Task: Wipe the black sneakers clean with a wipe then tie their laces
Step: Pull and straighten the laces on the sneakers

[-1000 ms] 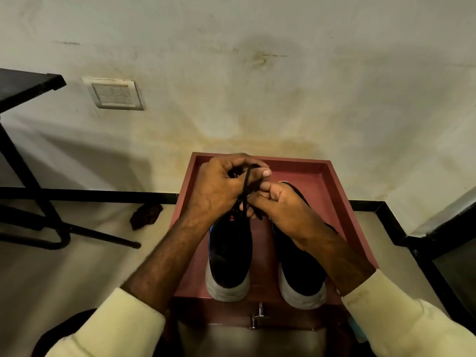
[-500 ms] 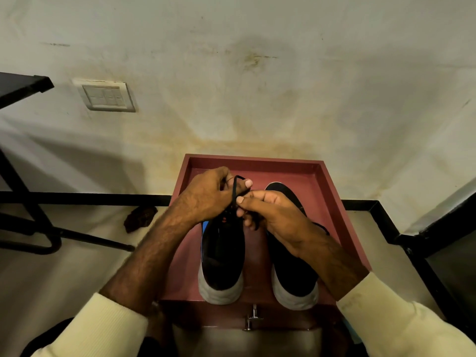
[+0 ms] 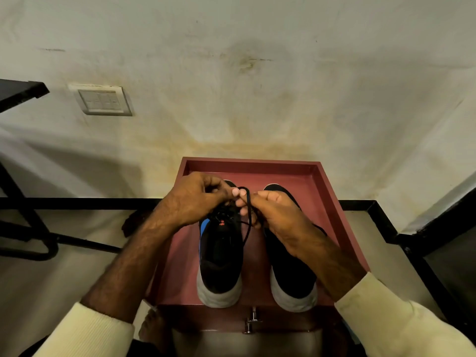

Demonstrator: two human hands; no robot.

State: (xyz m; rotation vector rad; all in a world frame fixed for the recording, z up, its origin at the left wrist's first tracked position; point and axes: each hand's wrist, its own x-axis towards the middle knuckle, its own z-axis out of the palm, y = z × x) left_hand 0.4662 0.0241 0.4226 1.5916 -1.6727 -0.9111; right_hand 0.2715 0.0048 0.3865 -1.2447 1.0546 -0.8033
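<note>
A stained pale wall (image 3: 257,73) fills the upper half of the frame, with a switch plate (image 3: 103,100) at upper left. In the lower centre sits a reddish-brown wooden box (image 3: 332,202) with a raised rim, serving as the worktop; a small metal latch (image 3: 252,320) shows on its near face.

Inside the rim stand two black sneakers with pale grey soles, side by side, heels toward the viewer. The left sneaker (image 3: 221,258) has a blue strip along its left edge. The right sneaker (image 3: 291,274) is partly covered by the person's right forearm.

Both hands meet over the lacing of the left sneaker. The left hand (image 3: 198,199) has its grip closed, thumb and fingers pinching the black lace (image 3: 248,215), which arches up as a loop between the hands. The right hand (image 3: 275,217) is also closed on the lace, which trails down past its fingers toward the shoe.

No wipe is visible. Judging from this, the tying stage is in hand, on the left shoe. The next move likely calls for passing the loop through and pulling both ends snug. The right sneaker's laces are hidden.
</note>
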